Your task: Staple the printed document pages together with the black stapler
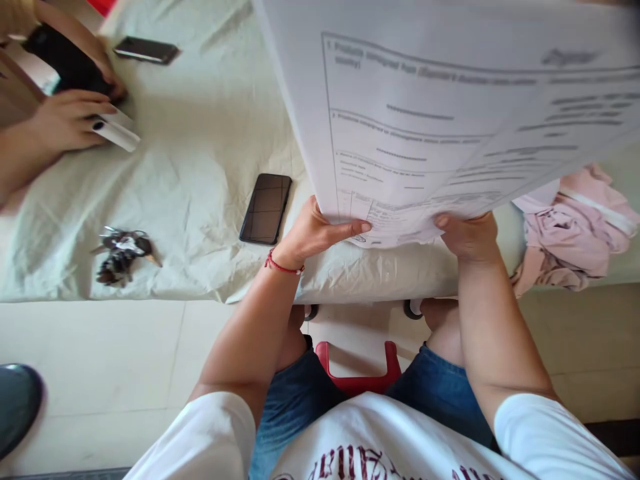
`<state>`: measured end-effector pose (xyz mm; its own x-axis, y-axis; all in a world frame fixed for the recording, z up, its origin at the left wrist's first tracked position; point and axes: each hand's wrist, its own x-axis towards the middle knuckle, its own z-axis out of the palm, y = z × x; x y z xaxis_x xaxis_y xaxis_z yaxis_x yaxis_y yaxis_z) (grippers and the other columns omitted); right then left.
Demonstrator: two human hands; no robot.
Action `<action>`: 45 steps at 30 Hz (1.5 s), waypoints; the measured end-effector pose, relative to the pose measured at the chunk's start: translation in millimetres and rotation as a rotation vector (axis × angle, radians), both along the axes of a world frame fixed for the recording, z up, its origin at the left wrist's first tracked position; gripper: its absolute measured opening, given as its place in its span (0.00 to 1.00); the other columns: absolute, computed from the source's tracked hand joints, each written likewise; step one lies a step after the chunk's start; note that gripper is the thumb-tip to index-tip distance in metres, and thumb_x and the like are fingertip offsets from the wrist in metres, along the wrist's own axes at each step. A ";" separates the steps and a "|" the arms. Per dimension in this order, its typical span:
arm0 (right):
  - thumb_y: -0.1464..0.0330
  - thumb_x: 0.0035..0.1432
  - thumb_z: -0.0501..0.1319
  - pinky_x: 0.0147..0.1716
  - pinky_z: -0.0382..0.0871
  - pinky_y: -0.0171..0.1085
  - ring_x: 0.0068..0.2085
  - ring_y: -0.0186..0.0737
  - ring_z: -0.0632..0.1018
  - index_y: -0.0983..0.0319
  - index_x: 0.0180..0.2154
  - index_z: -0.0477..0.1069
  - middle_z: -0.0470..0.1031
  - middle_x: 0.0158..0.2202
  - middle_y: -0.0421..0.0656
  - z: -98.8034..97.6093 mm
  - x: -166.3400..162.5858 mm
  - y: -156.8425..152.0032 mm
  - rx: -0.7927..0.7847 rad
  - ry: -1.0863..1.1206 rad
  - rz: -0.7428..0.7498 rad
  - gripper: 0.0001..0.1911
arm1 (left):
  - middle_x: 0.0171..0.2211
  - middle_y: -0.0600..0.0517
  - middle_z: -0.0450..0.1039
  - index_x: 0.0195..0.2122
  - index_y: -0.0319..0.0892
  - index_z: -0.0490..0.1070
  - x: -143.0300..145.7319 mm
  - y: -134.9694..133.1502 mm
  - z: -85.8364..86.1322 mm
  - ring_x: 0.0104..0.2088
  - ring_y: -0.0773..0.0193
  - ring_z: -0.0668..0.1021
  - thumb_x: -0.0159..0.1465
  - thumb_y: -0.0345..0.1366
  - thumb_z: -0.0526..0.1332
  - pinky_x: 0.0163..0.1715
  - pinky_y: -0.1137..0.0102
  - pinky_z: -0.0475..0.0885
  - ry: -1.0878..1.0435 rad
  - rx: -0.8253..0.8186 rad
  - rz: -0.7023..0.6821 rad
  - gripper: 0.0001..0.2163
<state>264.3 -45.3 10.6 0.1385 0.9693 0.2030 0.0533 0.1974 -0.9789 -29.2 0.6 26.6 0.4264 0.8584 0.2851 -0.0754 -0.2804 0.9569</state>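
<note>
Printed paper [440, 127] fills the upper right of the view, raised above the near edge of the table [195, 263] and tilted so its print faces the wearer. Its ruled boxes and lines of type are mostly too blurred to read (whether it is 1 sheet or several, I cannot tell).

2 bare hands grasp it along the lower edge. Left hand [320, 230], with a red cord bracelet [284, 264] at the wrist, pins the lower left corner, thumb laid flat across the front. Right hand [470, 233] grips farther along the same edge, thumb on the printed side; the other fingers of both are largely hidden.

Just beside the left wrist, a dark phone [265, 209] lies screen up on the pale, wrinkled cover. Well to its left sits a bunch of keys [125, 253], and near the right hand is a crumpled pink cloth [575, 233]. Across the table, a 2nd phone [146, 50] lies near another person, whose hand [73, 120] holds a white object [117, 130] with a round dark spot on it; a black object [67, 60] is just beyond.

Below are a white T-shirt [380, 440] with dark red lettering, blue denim shorts [440, 380], a red stool [360, 383] between the legs and pale floor tiles [125, 353].
</note>
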 end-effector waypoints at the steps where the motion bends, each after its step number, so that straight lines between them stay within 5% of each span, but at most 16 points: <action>1: 0.37 0.39 0.81 0.72 0.75 0.61 0.65 0.58 0.83 0.43 0.50 0.83 0.88 0.51 0.38 1.8 1.0 -0.7 0.019 0.005 -0.014 0.38 | 0.49 0.45 0.88 0.47 0.46 0.86 -0.7 -1.9 1.3 0.55 0.42 0.87 0.57 0.50 0.83 0.63 0.44 0.82 0.003 0.017 0.012 0.21; 9: 0.42 0.46 0.82 0.71 0.76 0.61 0.67 0.57 0.82 0.43 0.58 0.79 0.87 0.53 0.40 1.2 3.1 -7.4 -0.034 -0.115 0.016 0.40 | 0.53 0.42 0.88 0.50 0.45 0.85 -8.7 7.7 -5.3 0.56 0.43 0.87 0.53 0.51 0.84 0.63 0.48 0.83 0.098 0.009 -0.047 0.27; 14: 0.42 0.48 0.81 0.69 0.77 0.59 0.66 0.56 0.83 0.47 0.59 0.79 0.87 0.56 0.42 -5.4 -13.5 -1.5 -0.009 0.008 0.081 0.40 | 0.51 0.44 0.89 0.49 0.45 0.86 4.8 6.9 -9.3 0.53 0.44 0.88 0.54 0.52 0.84 0.59 0.49 0.85 0.012 -0.048 -0.055 0.25; 24: 0.45 0.53 0.80 0.65 0.80 0.50 0.61 0.51 0.86 0.51 0.44 0.84 0.88 0.44 0.41 -10.5 -8.8 12.8 0.055 0.107 -0.063 0.23 | 0.54 0.43 0.87 0.52 0.43 0.83 2.7 14.1 -0.9 0.58 0.44 0.86 0.56 0.52 0.82 0.65 0.47 0.80 0.078 -0.013 -0.021 0.28; 30: 0.36 0.56 0.73 0.59 0.84 0.52 0.63 0.57 0.84 0.53 0.40 0.84 0.88 0.46 0.44 -13.1 -20.9 16.4 0.101 0.104 -0.253 0.28 | 0.56 0.41 0.87 0.53 0.44 0.85 -1.7 8.3 -1.0 0.60 0.41 0.85 0.56 0.50 0.83 0.67 0.45 0.79 0.075 -0.068 -0.042 0.27; 35: 0.28 0.57 0.63 0.61 0.83 0.56 0.71 0.59 0.78 0.53 0.47 0.83 0.86 0.54 0.48 -14.0 -25.8 23.3 0.069 0.091 -0.240 0.39 | 0.55 0.42 0.88 0.52 0.44 0.86 1.4 1.8 -7.5 0.59 0.42 0.86 0.55 0.48 0.83 0.65 0.47 0.81 0.059 -0.118 -0.029 0.25; 45: 0.32 0.55 0.69 0.70 0.75 0.54 0.71 0.56 0.78 0.51 0.50 0.84 0.86 0.53 0.46 -18.0 -29.2 20.9 0.100 0.075 -0.209 0.36 | 0.52 0.43 0.89 0.47 0.44 0.86 12.8 -5.3 0.3 0.58 0.42 0.86 0.54 0.47 0.83 0.65 0.47 0.80 0.000 -0.153 0.053 0.23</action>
<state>235.2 -24.4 -7.4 0.3525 0.8934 0.2784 0.0308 0.2863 -0.9576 -16.3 -4.7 26.8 0.3794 0.9131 0.1493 -0.0641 -0.1350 0.9888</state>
